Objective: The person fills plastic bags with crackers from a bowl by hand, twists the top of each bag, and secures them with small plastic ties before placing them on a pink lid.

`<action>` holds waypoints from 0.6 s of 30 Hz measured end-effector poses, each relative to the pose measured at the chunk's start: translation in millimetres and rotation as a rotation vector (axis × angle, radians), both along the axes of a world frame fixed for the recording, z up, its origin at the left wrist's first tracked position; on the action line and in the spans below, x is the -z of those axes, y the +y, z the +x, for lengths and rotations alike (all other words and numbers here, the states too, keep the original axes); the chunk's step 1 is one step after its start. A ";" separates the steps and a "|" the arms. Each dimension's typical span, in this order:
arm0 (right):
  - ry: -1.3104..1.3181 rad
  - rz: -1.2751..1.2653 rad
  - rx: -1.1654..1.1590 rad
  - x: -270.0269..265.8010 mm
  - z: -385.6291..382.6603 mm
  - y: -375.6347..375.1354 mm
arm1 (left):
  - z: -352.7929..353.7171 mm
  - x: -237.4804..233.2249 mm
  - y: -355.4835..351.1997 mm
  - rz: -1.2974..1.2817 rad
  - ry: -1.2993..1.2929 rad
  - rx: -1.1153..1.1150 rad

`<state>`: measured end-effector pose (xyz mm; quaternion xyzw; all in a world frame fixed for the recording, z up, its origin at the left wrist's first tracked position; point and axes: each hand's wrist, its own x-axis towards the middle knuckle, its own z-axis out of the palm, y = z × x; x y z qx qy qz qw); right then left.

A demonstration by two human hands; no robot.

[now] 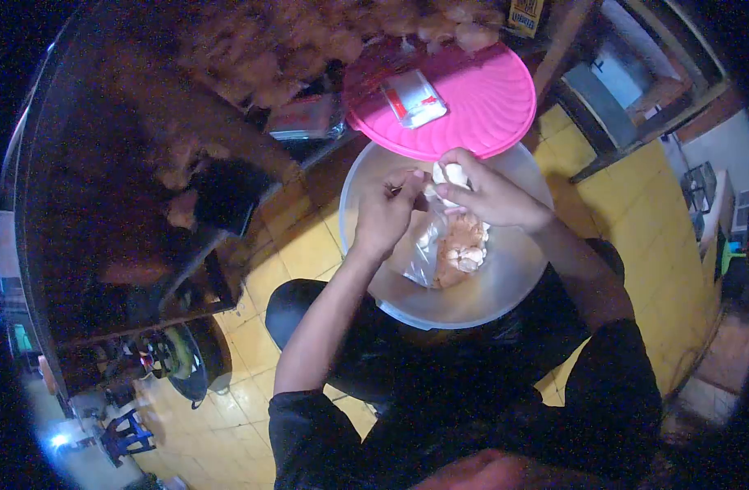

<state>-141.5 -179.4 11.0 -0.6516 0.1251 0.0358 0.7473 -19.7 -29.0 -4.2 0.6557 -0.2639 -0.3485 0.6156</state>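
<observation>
My right hand (497, 194) is closed around a whitish rounded lump (450, 175), held over a large pale plastic tub (366, 286) between my knees. Facing it, my left hand (391, 208) has its thumb and fingers pinched together right beside the lump. What the left fingertips hold is too small to make out. Below the hands, inside the tub, lies a clear plastic bag (422, 260). Next to the bag are a brownish-orange mass (456, 233) and several off-white pieces (470, 260).
A pink ribbed lid (489, 102) overlaps the tub's far rim, with a small white and red packet (415, 100) on top. Dark wooden furniture (105, 318) stands on the left. A wooden chair-like frame (636, 135) is at the right, over yellow floor tiles (652, 220).
</observation>
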 end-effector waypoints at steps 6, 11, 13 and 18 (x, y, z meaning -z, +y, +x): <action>-0.074 -0.169 -0.155 29.1 4.3 -12.9 | 11.5 13.5 7.2 0.160 0.170 0.057; -0.141 -0.561 -0.126 27.5 4.8 -5.1 | 8.9 20.2 10.8 0.164 0.392 -0.007; -0.154 -0.631 -0.138 17.3 4.6 -2.3 | 6.2 9.2 11.8 0.184 0.421 -0.045; -0.072 -0.640 -0.116 8.9 3.5 7.9 | 4.3 16.2 12.4 0.172 0.331 -0.098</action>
